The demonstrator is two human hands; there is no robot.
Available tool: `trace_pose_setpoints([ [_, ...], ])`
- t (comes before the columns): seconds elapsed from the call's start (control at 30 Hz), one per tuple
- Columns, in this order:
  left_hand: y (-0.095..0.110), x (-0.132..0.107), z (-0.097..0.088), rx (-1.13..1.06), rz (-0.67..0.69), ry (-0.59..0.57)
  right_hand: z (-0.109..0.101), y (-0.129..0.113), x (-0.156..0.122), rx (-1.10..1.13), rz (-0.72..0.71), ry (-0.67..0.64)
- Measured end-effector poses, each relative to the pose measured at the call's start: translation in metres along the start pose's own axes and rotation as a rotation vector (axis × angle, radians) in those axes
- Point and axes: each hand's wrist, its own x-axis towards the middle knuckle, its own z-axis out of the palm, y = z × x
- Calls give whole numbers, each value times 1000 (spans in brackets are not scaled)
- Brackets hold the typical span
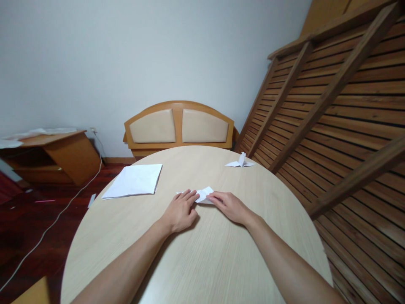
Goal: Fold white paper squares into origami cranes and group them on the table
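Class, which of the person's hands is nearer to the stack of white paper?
Left. The left hand, on the folded paper, is right of the stack of white paper and nearer the person; the right hand is farther right, at the folded paper's right end.

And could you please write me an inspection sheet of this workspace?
Surface: round pale table.
Job's things: folded paper at the hands; paper stack at left; paper bird at far right.
Clutter: pink strip on the floor.
Hands: left hand laid over the folded paper's left part; right hand on its right end, pinch unclear.
Cables: white cable across the floor, left of the table.
Surroundings: headboard beyond the table, slatted panel at right, cabinet at left.
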Motion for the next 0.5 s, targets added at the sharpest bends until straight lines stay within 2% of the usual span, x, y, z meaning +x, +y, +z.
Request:
trace_pose_setpoints([
  [0.17,5,4,-8,-60,7,105,-3,1,0,124,29,43],
  [0.3,4,5,-12,-50,-77,121,-2,7,1,177,55,152],
  [0.5,3,4,-12,-121,-210,227,-2,11,3,246,83,283],
])
